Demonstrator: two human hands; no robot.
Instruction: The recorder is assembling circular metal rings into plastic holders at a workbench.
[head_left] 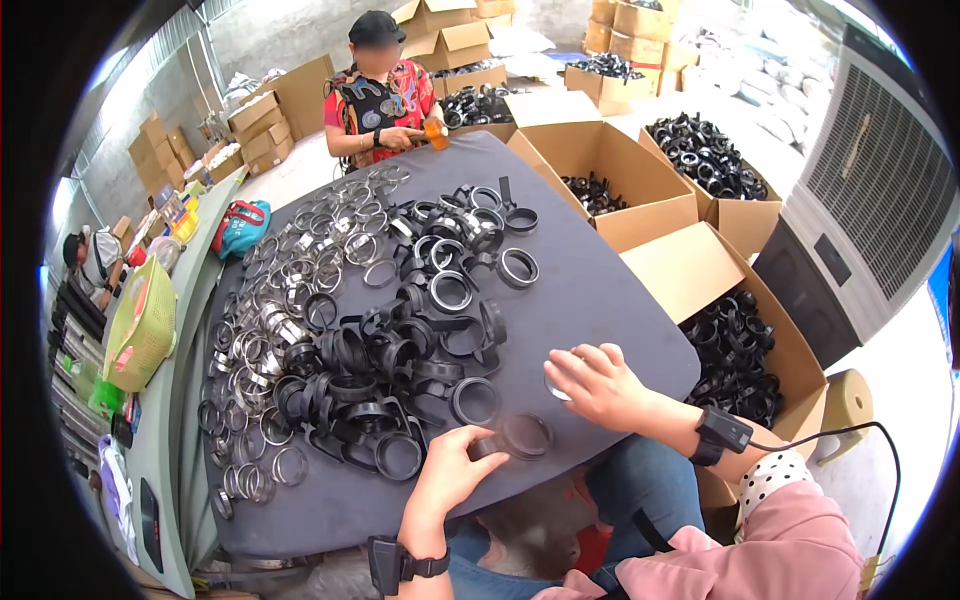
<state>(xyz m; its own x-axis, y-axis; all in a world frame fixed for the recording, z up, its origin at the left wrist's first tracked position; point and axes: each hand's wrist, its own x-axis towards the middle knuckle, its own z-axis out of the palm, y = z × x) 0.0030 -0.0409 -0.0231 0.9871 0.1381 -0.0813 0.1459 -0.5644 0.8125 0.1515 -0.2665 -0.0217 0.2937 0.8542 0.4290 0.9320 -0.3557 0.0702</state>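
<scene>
Over the dark table (pixel 590 300), the left hand (pixel 455 470) pinches a black ring (pixel 508 440), right hand's (pixel 602 388) grip unclear.

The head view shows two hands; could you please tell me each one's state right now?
Left hand: closed, holding a black ring.
Right hand: over a pale thing; grip cannot be told.

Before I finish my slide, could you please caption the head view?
Left hand holds a black tabbed ring near black ring-shaped parts and silvery rings.
</scene>
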